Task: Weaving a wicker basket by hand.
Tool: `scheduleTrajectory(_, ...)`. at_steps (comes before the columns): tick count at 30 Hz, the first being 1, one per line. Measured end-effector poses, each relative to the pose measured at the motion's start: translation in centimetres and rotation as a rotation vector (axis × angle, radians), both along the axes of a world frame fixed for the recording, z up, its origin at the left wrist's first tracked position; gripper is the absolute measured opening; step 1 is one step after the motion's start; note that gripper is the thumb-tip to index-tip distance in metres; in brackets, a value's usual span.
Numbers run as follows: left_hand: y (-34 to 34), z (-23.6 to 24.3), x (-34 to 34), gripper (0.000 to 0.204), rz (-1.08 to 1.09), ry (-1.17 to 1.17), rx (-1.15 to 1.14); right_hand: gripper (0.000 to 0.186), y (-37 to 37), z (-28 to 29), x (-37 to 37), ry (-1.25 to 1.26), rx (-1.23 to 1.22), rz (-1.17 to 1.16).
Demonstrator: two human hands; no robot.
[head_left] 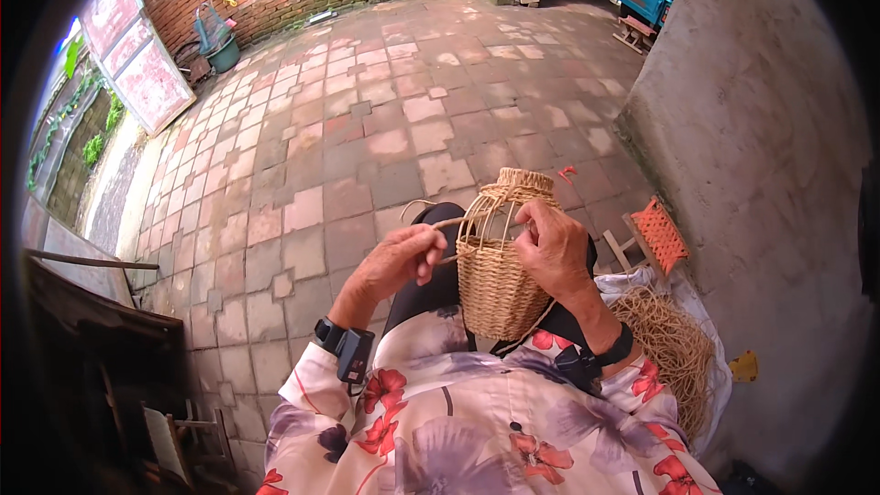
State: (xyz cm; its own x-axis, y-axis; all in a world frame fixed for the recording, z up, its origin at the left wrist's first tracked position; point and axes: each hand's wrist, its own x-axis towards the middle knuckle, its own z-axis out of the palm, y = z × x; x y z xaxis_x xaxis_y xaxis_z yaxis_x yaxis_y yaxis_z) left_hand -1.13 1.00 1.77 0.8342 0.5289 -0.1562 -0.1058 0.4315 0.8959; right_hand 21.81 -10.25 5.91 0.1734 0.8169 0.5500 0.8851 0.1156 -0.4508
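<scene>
A woven straw basket (500, 289) rests on my lap between my knees. Its lower body is tightly woven, bare upright ribs show above that, and a narrow woven neck tops it. My left hand (401, 261) is closed on a twisted straw cord (451, 223) that runs across to the ribs on the basket's left side. Against the upper right side of the basket, my right hand (553, 243) has its fingers bent and pinched at the ribs; the fingertips are partly hidden. A loose cord end (414, 205) curls beyond my left hand.
To my right, a white sack (713, 335) holds a heap of loose straw cord (662, 339). Near it stand a small stool with an orange woven seat (658, 234) and a grey wall (752, 128). Paving (302, 183) stretches ahead; a wooden chair (174, 440) is at lower left.
</scene>
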Motion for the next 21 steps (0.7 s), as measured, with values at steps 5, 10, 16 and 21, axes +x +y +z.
scheduleTrajectory(5,-0.7,-3.2,-0.5,0.021,0.282,-0.304,-0.237,0.017,-0.6,-1.8,1.6,0.185,-0.043,0.045)
scheduleTrajectory(10,-1.3,-4.7,-0.3,0.022,0.319,-0.268,-0.315,0.014,-1.9,-2.6,2.8,0.349,-0.062,0.090)
scheduleTrajectory(16,-0.6,-2.5,4.1,0.020,0.204,-0.014,0.162,0.012,-2.2,-2.4,2.6,0.400,-0.070,0.093)
scheduleTrajectory(21,-1.4,-0.8,6.9,0.010,0.395,0.185,1.307,0.011,-2.3,-2.4,3.5,0.521,-0.108,0.090)
